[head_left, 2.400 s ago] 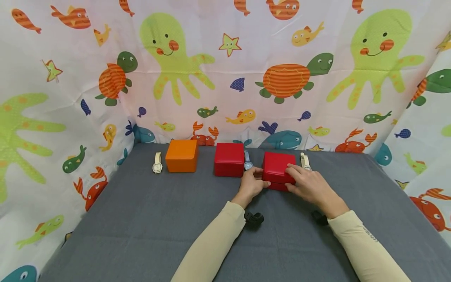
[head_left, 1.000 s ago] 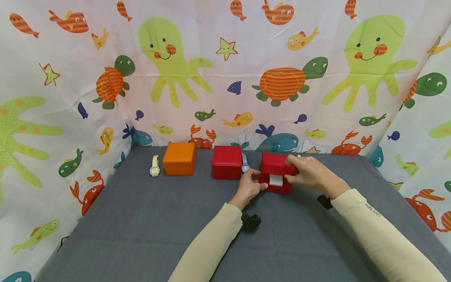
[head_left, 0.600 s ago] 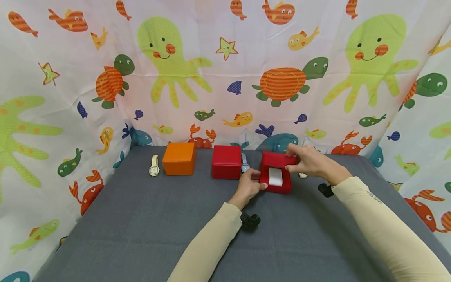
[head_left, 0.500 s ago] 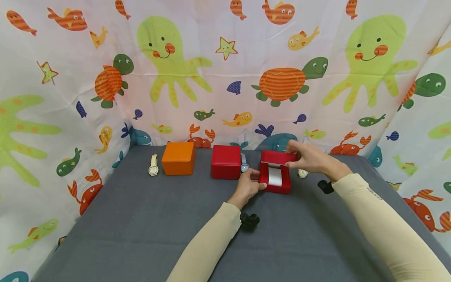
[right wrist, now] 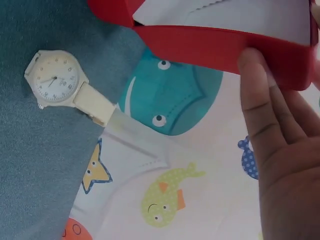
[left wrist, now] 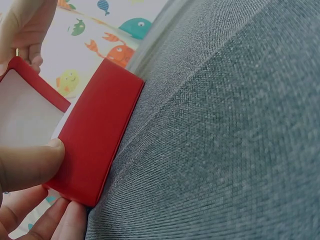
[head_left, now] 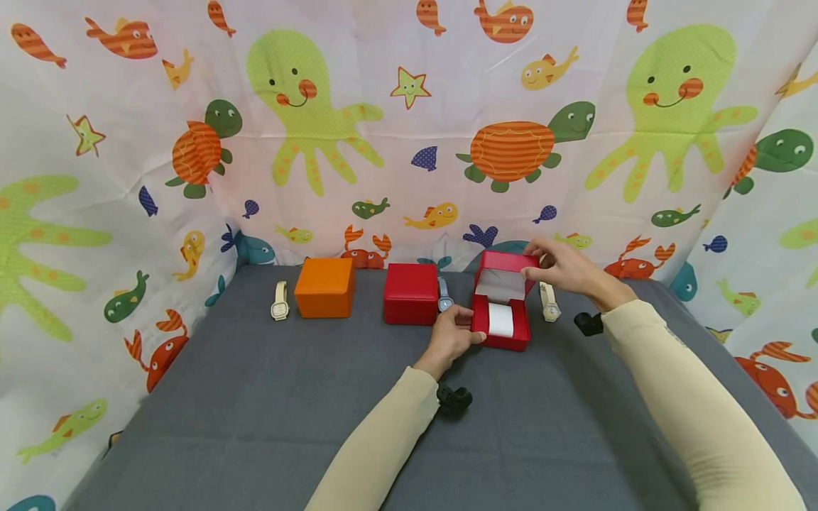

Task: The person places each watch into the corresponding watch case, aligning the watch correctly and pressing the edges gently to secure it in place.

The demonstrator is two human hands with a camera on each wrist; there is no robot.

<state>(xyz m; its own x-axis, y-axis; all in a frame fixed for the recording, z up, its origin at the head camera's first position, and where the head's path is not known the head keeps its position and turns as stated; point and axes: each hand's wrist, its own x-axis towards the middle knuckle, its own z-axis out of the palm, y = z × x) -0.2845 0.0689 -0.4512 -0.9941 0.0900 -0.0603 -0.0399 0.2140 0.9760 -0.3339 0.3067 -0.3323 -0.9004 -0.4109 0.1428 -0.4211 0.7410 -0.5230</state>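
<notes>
A red watch box (head_left: 501, 343) stands at the back right of the table, its lid (head_left: 509, 260) tilted up and back. Inside the base sits a white cushion (head_left: 500, 320); the lid's lining is pale. My left hand (head_left: 445, 341) holds the base at its left front corner, the thumb (left wrist: 32, 165) on the front wall and several fingers at the side. My right hand (head_left: 569, 270) pinches the lid's right side, as the right wrist view also shows. Close to the box's right lies a white watch (right wrist: 56, 78) with a pale strap.
To the left stand a closed red box (head_left: 411, 294) and an orange box (head_left: 324, 288). A watch with a blue-grey strap (head_left: 444, 287) lies between the red boxes, near my left fingers. Another pale watch (head_left: 280, 305) is left of the orange box. A printed curtain (head_left: 409, 156) rises behind.
The red box's lid has swung from closed to raised and tilted back, uncovering the white cushion. My right hand has risen backward with it; my left hand keeps its place on the base.
</notes>
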